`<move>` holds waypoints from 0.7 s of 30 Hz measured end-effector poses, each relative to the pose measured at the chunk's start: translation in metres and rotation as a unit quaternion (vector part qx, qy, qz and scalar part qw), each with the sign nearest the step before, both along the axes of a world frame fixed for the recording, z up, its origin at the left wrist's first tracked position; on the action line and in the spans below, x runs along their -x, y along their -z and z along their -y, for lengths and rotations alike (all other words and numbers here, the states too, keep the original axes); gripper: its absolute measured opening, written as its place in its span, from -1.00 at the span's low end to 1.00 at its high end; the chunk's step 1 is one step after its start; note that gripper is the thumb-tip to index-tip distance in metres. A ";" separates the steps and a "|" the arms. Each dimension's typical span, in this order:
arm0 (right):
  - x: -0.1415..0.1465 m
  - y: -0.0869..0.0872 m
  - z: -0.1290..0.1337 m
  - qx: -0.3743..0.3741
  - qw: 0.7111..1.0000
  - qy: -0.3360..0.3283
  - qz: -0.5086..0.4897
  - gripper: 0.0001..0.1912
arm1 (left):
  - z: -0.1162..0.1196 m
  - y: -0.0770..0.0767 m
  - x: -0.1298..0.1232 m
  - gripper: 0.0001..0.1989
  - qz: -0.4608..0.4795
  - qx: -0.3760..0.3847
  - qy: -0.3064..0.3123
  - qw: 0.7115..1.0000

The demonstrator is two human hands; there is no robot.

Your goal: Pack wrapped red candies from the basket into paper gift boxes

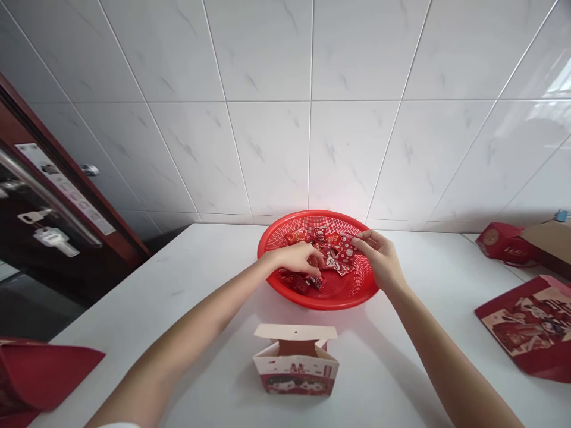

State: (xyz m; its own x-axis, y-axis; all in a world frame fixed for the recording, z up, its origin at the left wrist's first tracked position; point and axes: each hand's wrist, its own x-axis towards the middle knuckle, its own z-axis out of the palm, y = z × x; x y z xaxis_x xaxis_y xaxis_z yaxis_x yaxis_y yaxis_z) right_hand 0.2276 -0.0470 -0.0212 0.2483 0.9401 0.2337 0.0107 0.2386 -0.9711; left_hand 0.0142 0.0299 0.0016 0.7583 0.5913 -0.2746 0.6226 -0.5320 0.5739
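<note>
- At the near left, a red paper item [49, 374] is cut off by the frame, so its full shape is unclear.
- Near centre, a small printed box [297, 380] stands upright on the white surface [214, 380], flap raised, probably to leave its mouth reachable; its floor is hidden.
- At the right, a red printed bag [530, 327] runs out of view.
- Farther in, a red basket [330, 304] holds wrapped sweets [332, 263]; its raised rim likely keeps them together.
- The left hand [298, 258] dips among the sweets, fingers curled down; with some fingertips hidden, I cannot tell whether its grip pinches anything.
- Over the right rim, the right hand's [379, 258] grip appears to pinch a red dotted packet [348, 249] by its edge, perhaps because it is light.
</note>
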 end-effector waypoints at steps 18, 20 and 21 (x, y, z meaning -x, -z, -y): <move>0.000 0.003 0.000 0.013 0.999 -0.024 0.020 -0.59 | -0.002 -0.002 -0.009 -0.86 -0.206 -0.240 -0.012 0.949; 0.001 0.002 0.000 0.014 0.999 -0.024 0.021 -0.60 | -0.006 -0.006 -0.009 -0.86 -0.207 -0.244 -0.024 0.947; 0.001 0.002 0.000 0.015 0.999 -0.024 0.020 -0.60 | -0.007 -0.007 -0.008 -0.87 -0.209 -0.242 -0.027 0.947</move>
